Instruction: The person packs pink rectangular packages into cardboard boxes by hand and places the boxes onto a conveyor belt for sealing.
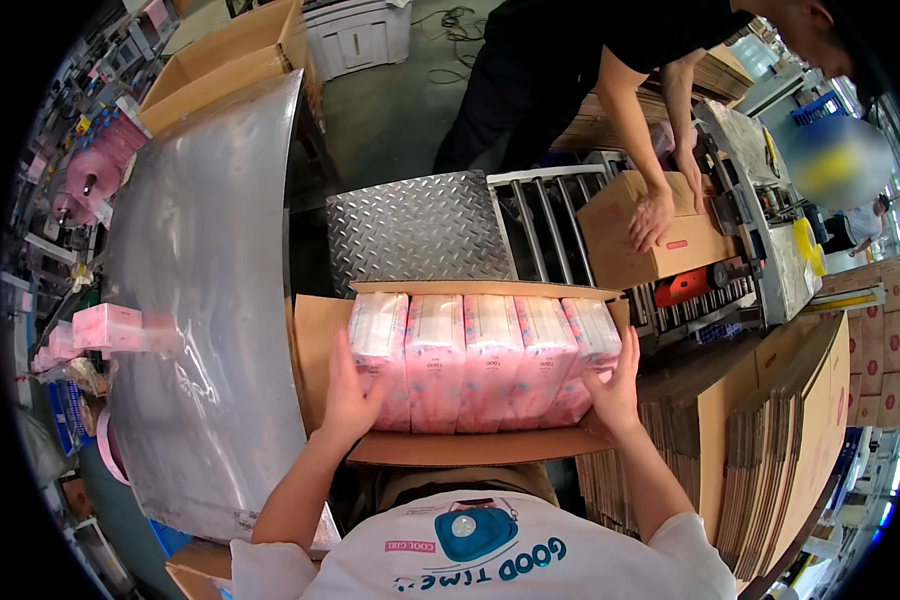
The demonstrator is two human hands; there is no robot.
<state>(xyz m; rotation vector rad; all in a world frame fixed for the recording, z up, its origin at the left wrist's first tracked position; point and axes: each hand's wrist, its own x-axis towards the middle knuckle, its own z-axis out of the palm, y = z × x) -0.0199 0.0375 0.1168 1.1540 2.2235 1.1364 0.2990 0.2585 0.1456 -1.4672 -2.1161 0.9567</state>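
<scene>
An open cardboard carton (470,448) lies in front of me with its flaps spread. Inside stands a row of pink-and-white plastic-wrapped tissue packs (487,370), side by side. My left hand (348,392) presses the left end of the row, its thumb against the leftmost pack. At the opposite end my right hand (615,388) presses the rightmost pack, with the thumb on its near face. Both hands have fairly straight fingers and clamp the row between them. Fingers reaching down the packs' outer sides are partly hidden.
On the left is a smooth metal table (205,300); a pink pack (108,327) is at its far-left edge. Beyond my carton lie a diamond-plate metal sheet (415,230) and a roller conveyor (545,230). A co-worker handles a closed carton (650,235). Flattened cartons (770,440) stand stacked right.
</scene>
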